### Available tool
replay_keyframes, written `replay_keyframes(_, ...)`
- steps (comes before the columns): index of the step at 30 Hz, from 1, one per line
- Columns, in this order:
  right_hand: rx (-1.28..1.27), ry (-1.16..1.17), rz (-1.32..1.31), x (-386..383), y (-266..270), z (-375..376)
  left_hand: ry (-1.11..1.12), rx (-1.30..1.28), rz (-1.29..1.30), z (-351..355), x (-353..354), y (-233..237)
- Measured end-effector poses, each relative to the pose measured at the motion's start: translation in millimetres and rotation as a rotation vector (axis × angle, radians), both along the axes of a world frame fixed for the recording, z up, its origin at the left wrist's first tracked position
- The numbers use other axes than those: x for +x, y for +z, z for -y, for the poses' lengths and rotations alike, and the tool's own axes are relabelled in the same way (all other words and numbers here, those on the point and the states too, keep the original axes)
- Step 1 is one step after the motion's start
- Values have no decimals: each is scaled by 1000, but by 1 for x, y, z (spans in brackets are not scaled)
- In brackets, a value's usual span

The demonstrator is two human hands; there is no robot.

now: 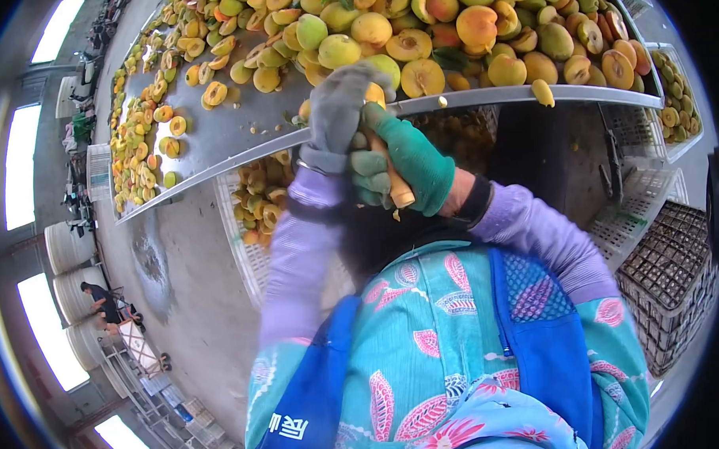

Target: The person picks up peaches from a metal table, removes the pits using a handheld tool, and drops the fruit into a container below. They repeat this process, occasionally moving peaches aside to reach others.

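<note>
My left hand [341, 106], in a grey glove and blurred, is closed at the table's edge. Orange-yellow peach flesh [376, 95] shows at its fingertips; the rest is covered. Against it, my right hand [413, 161] in a green glove is wrapped round a wooden tool handle [400, 190]. The tool's working end is hidden between both hands. Just beyond them, whole and halved yellow peaches [422, 77] are heaped on the metal table [249, 121].
Under the table stands a white crate [246, 256] with peach halves in it. A filled basket [678, 106] is at the far right, near a white crate [632, 215] and a dark crate [668, 273]. Another person [102, 303] is far off at the left.
</note>
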State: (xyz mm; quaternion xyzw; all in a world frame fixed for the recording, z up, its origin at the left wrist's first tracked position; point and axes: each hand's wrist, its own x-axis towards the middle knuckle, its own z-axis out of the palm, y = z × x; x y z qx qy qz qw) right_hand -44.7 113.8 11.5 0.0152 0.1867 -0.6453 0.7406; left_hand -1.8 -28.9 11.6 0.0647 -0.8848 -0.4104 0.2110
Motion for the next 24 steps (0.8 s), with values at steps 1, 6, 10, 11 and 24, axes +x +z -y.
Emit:
replay_keyframes(1,-84,-7,168,0,13,-1,128,750,0,-23,5,10)
replay_keyframes(6,-88,102,-23,-5,7,-8,-37,439,5,-10,14,8)
replay_keyframes(10,-367,117,369,12,0,2,38,940,-47,-22,28,19)
replay_keyframes(11,-369,171,405,12,5,1,101,1276,-175,-36,34,20)
replay_keyframes(24,153,50,-108,-22,7,-38,435,-663,529,78,53,-8)
